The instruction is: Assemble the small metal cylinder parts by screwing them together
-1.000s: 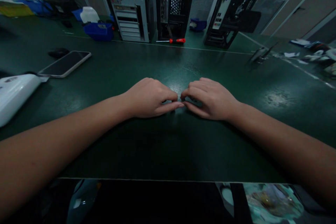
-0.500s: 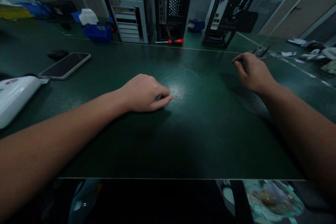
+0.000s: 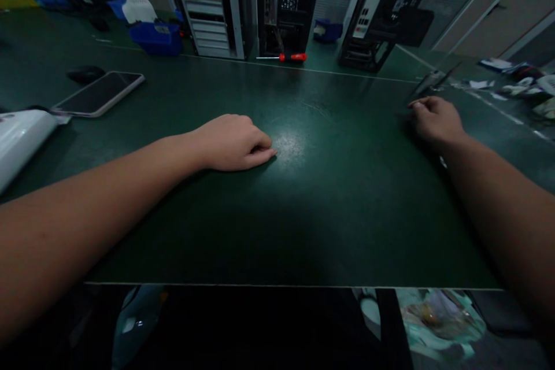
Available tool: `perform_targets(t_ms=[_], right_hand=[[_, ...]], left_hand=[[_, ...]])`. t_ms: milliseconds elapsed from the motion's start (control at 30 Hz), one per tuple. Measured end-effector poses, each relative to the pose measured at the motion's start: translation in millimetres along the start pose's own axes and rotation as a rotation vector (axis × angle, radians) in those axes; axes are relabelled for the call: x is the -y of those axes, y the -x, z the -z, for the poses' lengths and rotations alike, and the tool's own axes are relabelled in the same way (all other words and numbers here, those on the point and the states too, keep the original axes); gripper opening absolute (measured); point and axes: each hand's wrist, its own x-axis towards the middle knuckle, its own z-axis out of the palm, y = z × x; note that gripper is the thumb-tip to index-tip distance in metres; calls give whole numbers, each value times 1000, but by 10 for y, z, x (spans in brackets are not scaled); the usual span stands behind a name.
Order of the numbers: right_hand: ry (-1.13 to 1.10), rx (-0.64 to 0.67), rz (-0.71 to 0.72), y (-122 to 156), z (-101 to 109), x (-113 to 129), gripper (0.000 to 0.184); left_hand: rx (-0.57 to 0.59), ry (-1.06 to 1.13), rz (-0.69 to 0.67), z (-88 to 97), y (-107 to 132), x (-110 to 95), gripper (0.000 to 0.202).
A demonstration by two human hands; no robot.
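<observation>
My left hand (image 3: 234, 143) rests on the green tabletop (image 3: 303, 231), left of the middle. Its fingers are curled, thumb tip close to the index finger, and nothing shows between them. Over at the right, my right hand (image 3: 436, 120) is low over the table with bent fingers pinched together. Whatever it may hold is hidden by the fingers and blur. Just beyond those fingers lies a thin, dark metal hand tool (image 3: 433, 81), too blurred to name.
Computer cases (image 3: 212, 23) stand along the back, with a red-handled screwdriver (image 3: 295, 57) before the middle one. Blue bins (image 3: 156, 39) sit among them. A phone (image 3: 102, 94), a black mouse (image 3: 85, 74) and a white package (image 3: 21, 141) lie left. Clutter (image 3: 520, 84) covers the far right.
My right hand has moved right and lower towards the table, near the dark tool. My left hand stays on the table, its thumb and index finger closer together. The view has tilted down slightly.
</observation>
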Motion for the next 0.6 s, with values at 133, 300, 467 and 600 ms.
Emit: perform_targets(t_ms=[133,300,467,600], right_hand=[[-28,-47,-42,29,6,42,38],[30,-168,-98,32,32,67,30],[119,-256,-62,-10,94,29,24],[125,-307,-93,0,173,20,24]], left_hand=[[-11,-6,-26,-8,1,-35,38],[-28,-12,-46,-23,3,-26,38],[-20,-36,-40,-19,-1,-31,37],[-13,-58,-45,-11,0,-40,37]])
